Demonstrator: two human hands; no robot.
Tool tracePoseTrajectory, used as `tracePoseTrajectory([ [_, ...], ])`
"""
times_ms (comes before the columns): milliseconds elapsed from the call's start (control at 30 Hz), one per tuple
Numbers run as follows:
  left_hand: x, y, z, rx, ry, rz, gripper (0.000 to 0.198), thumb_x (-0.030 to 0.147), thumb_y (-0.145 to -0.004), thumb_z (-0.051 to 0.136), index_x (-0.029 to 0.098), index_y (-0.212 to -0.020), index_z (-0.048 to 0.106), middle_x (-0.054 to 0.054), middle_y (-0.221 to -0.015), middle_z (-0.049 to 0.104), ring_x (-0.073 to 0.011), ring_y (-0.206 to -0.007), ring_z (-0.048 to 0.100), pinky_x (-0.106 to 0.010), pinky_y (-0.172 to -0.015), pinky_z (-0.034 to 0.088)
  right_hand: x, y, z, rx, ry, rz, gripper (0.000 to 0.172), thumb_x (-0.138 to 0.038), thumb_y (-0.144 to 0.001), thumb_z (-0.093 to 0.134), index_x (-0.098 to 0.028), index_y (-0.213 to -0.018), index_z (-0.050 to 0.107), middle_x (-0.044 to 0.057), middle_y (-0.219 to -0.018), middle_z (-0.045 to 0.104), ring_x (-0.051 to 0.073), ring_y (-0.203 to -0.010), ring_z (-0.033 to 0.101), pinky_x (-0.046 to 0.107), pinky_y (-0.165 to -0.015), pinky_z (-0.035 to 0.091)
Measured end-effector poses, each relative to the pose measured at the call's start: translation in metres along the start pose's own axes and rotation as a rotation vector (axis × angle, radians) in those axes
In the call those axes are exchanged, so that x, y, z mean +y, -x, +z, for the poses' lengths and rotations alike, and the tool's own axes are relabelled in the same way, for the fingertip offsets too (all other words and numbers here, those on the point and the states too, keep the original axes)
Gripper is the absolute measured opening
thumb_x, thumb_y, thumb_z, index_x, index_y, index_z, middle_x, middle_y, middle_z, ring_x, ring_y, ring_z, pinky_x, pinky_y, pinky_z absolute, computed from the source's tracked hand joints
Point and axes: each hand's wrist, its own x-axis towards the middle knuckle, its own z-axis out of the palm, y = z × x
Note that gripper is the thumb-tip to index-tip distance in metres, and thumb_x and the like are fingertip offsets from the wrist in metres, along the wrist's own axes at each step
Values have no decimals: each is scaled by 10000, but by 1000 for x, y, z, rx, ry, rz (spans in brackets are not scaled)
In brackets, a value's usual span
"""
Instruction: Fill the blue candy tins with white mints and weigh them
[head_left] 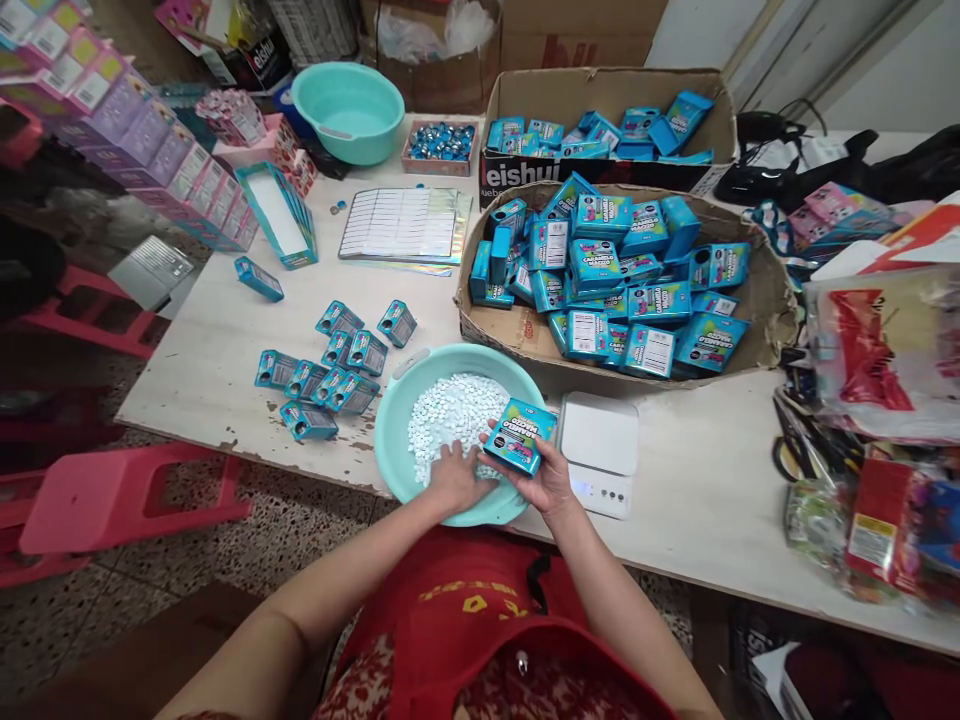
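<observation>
box of bright blue printed cardboard (521,437) sits in my right hand (546,483), held above the near right part of a round turquoise plastic basin (388,425). my thumb presses its right edge and my fingers reach beneath to the left, so this hand is closed to the width of the carton, firm around it. its broad printed face turns up toward me, and the lettering looks upside down from my side. the side edges slant from near left to far right; foreshortened like this, the face comes out almost square, and i cannot tell for sure which way the long axis runs.

my left hand (457,480) lies just beside that grip, palm down, fingers bent into a heap of small white candy pieces (450,408). whether it has closed on any of them i cannot tell.

right of my grip, just past the basin, is a flat white kitchen scale (600,435). well to the left stand and lie several small blue boxes (352,392); beyond my grip, a low brown cardboard carton (504,322) holds a pile of more.
</observation>
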Motion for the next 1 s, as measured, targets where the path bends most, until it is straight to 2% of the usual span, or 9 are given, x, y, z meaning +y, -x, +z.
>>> tracePoseTrajectory([
  [133, 13, 0, 12, -61, 311, 104, 548, 448, -791, 490, 238, -1297, 501, -142, -1313, 481, -369, -1165, 486, -507, -945, 388, -2, -3, -2, 42, 42, -43, 364, -277, -722, 658, -198, -1072, 602, 55, -1101, 699, 287, -1116, 614, 558, -1044, 405],
  [233, 7, -8, 14, -113, 695, 79, 367, 347, -650, 639, 224, -995, 656, -99, -1102, 617, -371, -1127, 521, -491, -966, 377, -5, -6, 5, 215, 176, -96, 319, -290, -714, 713, -195, -1003, 618, 33, -1001, 716, 254, -989, 670, 462, -880, 566],
  [333, -2, -14, 14, -170, 918, 51, 192, 304, -597, 669, 207, -763, 651, -67, -846, 663, -319, -978, 603, -409, -852, 464, -9, -5, 20, 322, 458, -130, 614, -269, -652, 788, -248, -1208, 527, 22, -1022, 692, 212, -829, 694, 297, -549, 616],
  [433, -15, -15, 9, -251, 1173, 29, 166, 311, -597, 664, 182, -687, 611, -51, -707, 645, -228, -706, 628, -322, -626, 494, -16, 1, 32, 323, 643, -188, 914, -301, -636, 800, -364, -1404, 308, 34, -1181, 625, 186, -790, 679, 217, -390, 547],
  [567, -34, -17, -6, -250, 1500, 2, 235, 379, -607, 649, 182, -689, 551, -32, -639, 607, -133, -498, 531, -235, -437, 394, -24, 10, 35, 227, 722, -179, 691, -322, -630, 788, -283, -1268, 527, 56, -1232, 599, 209, -915, 661, 257, -533, 596],
  [667, -40, -24, -15, -169, 1688, -46, 306, 463, -639, 605, 179, -743, 550, -20, -606, 586, -117, -442, 501, -213, -376, 341, -15, 14, 26, 89, 758, -91, 846, -185, -533, 832, -291, -1295, 482, 40, -1202, 627, 220, -992, 653, 335, -742, 593],
  [767, -35, -32, -16, -55, 1808, -145, 324, 473, -657, 617, 175, -749, 531, 2, -588, 575, -108, -447, 518, -210, -404, 394, 8, 14, 15, 57, 947, -43, 817, -181, -581, 792, -281, -1316, 450, 42, -1138, 641, 208, -871, 672, 362, -723, 574],
  [900, -25, -34, -15, -12, 1861, -252, 289, 367, -606, 692, 174, -724, 512, -5, -587, 597, -148, -495, 582, -263, -481, 487, 34, 11, 8, 216, 1604, -335, 640, -205, -648, 767, -305, -1242, 551, 58, -1008, 623, 237, -857, 621, 385, -732, 533],
  [1000, -26, -27, -18, 11, 1838, -257, 267, 311, -582, 718, 176, -687, 512, 9, -532, 568, -127, -421, 535, -237, -404, 437, 36, 7, 8, 303, 1931, -580, 430, -281, -667, 781, -274, -1079, 658, 136, -1081, 588, 324, -1004, 558, 474, -825, 486],
])
